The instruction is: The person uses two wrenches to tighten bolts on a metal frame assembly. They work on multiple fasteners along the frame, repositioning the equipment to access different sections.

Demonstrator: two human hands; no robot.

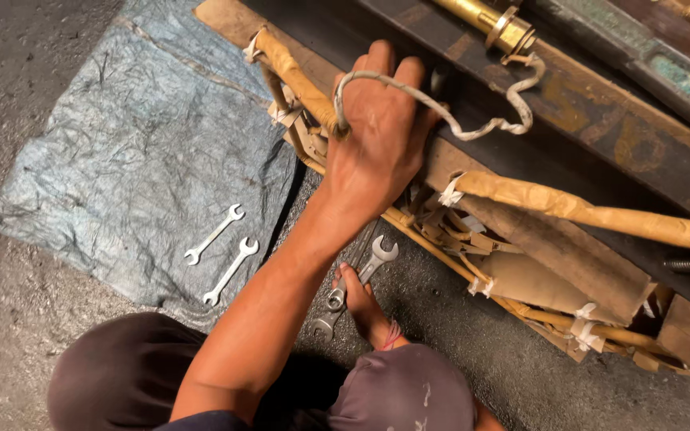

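Note:
My left hand [377,140] reaches forward and grips the top of a paper-wrapped metal frame [569,209], its fingers hooked over a dark steel beam [600,120]. A bent white wire [473,128] loops round those fingers and trails right. Lower down, close to the ground, my right hand [357,297] is closed on a silver wrench [378,254] whose open jaw points up toward the frame. Two small open-ended wrenches [213,234] [231,271] lie side by side on a blue-grey tarp [121,144], left of my left forearm.
A brass threaded fitting [498,25] sits on top of the beam at the back. Torn paper strips and white tape hang off the frame. My knees [121,375] fill the bottom edge. Rough dark concrete floor [457,319] lies below the frame.

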